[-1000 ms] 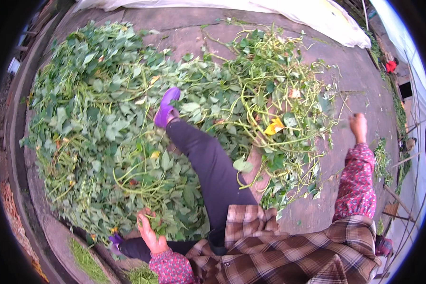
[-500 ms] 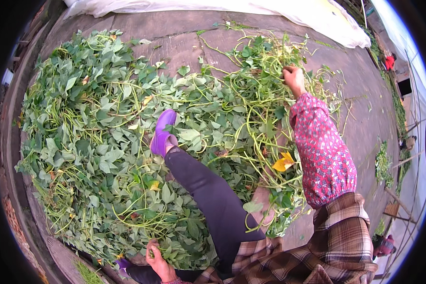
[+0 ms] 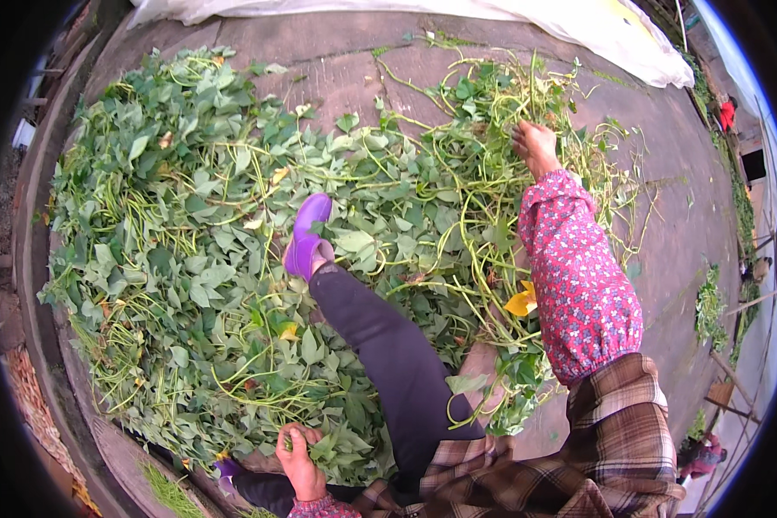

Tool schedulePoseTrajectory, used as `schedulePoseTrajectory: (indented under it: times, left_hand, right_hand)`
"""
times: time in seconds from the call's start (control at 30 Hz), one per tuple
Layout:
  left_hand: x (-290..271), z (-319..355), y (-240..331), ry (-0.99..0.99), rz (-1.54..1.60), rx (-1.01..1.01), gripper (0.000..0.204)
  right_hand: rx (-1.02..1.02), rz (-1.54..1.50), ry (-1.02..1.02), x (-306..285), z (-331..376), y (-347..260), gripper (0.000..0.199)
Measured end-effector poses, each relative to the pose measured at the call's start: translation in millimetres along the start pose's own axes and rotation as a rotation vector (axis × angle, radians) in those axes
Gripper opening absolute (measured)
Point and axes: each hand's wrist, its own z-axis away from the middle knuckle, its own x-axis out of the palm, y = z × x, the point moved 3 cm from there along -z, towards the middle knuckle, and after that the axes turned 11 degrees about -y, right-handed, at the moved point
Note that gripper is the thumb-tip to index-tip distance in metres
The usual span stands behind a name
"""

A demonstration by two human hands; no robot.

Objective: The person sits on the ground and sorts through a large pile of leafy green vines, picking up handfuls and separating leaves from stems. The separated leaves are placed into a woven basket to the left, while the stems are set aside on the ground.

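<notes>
**Two hands amid leafy vines**

Leafy vines spread all around the forward purple shoe, loosely layered, their yellow-green stems most exposed to its right. A dark-trousered leg stretches to that shoe, a stance that likely brings the far tangle within reach. Right of the shoe and beyond it, the right hand is at the stems, its fingers bent partway in. On the shoe's near side, the left hand has its fingers loosely curled beside the leaves. From this height I cannot tell what either hand has hold of.

A grey-brown paved floor shows beyond and right of the shoe. Past it, farthest from the shoe, lies a white sheet.
</notes>
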Motion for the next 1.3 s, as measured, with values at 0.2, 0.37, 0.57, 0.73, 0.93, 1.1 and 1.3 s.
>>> schedulePoseTrajectory:
  times: [0.2,0.37,0.57,0.73,0.93,1.1,1.3]
  left_hand:
    - [7,6,5,0.045,0.057,-0.055,0.019]
    - [-18,19,-8,0.183,-0.389,-0.357,0.054]
    - [2,-3,-15,0.099,-0.328,-0.353,0.041]
    - [5,7,-11,0.181,-0.227,-0.351,0.036]
    - [26,10,1,-0.045,0.092,-0.123,0.013]
    - [82,39,23,-0.095,-0.309,-0.092,0.009]
    - [170,83,65,-0.339,-0.766,0.652,0.014]
  right_hand:
    - [-0.207,0.373,0.162,-27,-26,-7,0.02]
    - [-0.503,1.173,0.428,-12,-28,-23,0.062]
    - [-0.374,0.958,0.099,-57,-104,-16,0.078]
    - [-0.163,0.745,-0.348,-27,-45,-18,0.034]
    - [-0.194,0.107,-0.377,-38,110,-37,0.025]
    - [-0.142,0.11,-0.34,-16,261,-36,0.026]
    - [-0.104,0.127,-0.589,24,390,-19,0.026]
